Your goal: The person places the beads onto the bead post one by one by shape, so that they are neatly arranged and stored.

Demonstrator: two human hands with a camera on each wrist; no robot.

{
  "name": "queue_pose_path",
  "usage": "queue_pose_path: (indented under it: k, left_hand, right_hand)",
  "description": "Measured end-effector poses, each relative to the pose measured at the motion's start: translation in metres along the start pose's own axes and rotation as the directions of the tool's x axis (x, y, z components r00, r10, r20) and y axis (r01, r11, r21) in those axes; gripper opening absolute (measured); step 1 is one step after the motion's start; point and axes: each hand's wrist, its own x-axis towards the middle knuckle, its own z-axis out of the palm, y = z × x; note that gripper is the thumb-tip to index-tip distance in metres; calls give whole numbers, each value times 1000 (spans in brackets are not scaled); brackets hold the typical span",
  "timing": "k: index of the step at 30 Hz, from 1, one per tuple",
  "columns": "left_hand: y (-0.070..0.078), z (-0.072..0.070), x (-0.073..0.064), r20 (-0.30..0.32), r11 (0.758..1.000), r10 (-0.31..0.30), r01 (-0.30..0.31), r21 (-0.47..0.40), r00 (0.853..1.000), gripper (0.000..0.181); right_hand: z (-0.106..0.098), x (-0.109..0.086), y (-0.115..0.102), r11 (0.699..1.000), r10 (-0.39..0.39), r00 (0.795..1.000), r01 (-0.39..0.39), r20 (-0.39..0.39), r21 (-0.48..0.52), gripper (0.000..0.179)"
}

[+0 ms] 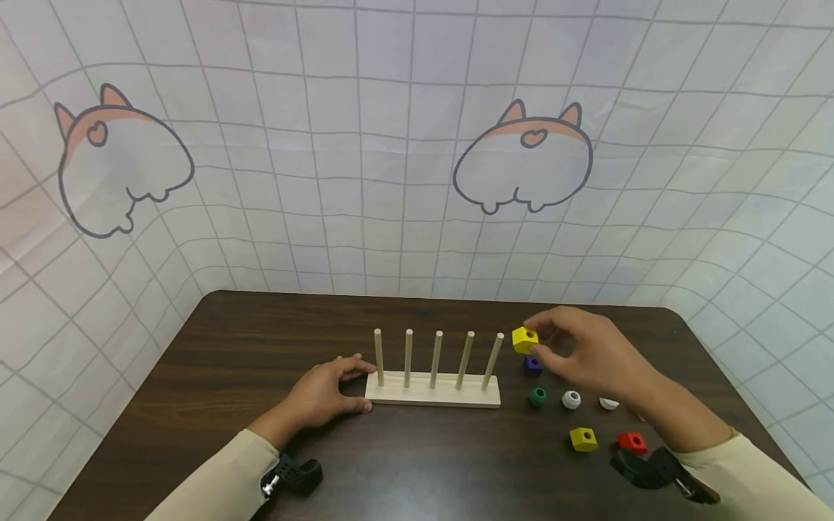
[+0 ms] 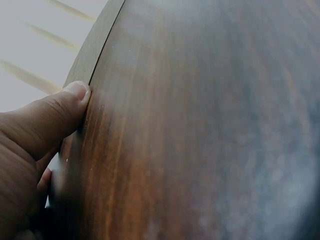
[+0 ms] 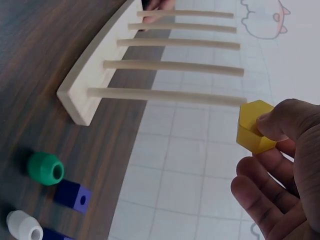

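Observation:
My right hand [image 1: 589,354] pinches a yellow hexagonal bead [image 1: 524,340] between thumb and fingers. In the right wrist view the yellow bead [image 3: 256,125] is right by the tip of the end peg [image 3: 170,96], level with the peg's top. The wooden peg stand [image 1: 433,391], a pale base with several upright pegs, rests on the dark table. At its left end my left hand [image 1: 319,394] holds the base, thumb at the front edge and fingers at the back. The left wrist view shows the left thumb [image 2: 65,110] against the base's edge.
Right of the stand lie a green bead [image 1: 537,396], a purple bead [image 1: 533,365], white beads [image 1: 571,400], [image 1: 609,404], another yellow bead [image 1: 583,439] and a red bead [image 1: 632,443]. Behind the table [image 1: 274,325] hangs a white gridded curtain [image 1: 365,181].

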Motion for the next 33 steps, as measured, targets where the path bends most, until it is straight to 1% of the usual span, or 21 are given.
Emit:
queue_pose_path:
  k: [8,13,18,22,27,33]
  left_hand:
    - [5,-4,2,1,996,11,-12,91,1000,58]
    - [9,-5,2,19,997,15,-17,77,1000,59]
    - [6,-4,4,23,999,25,-26,47,999,60]
    - [4,-4,5,19,999,27,-28,46,999,60]
    - [3,-4,5,23,999,14,-15,31,1000,60]
    - [2,-4,4,19,1000,2,-2,13,1000,60]
  right_hand:
    - [0,7,-8,999,15,1000,-16,19,50,33]
    - [1,11,-10,999,-11,1000,11,7,47,34]
    - [1,17,-12,998,-30,1000,30,-2,57,33]
    - [2,22,-15,996,-40,999,41,-12,82,33]
    - [6,29,-22,993,-48,999,48,-3,111,33]
    - [12,38,-28,991,-53,999,52,6,120,32]
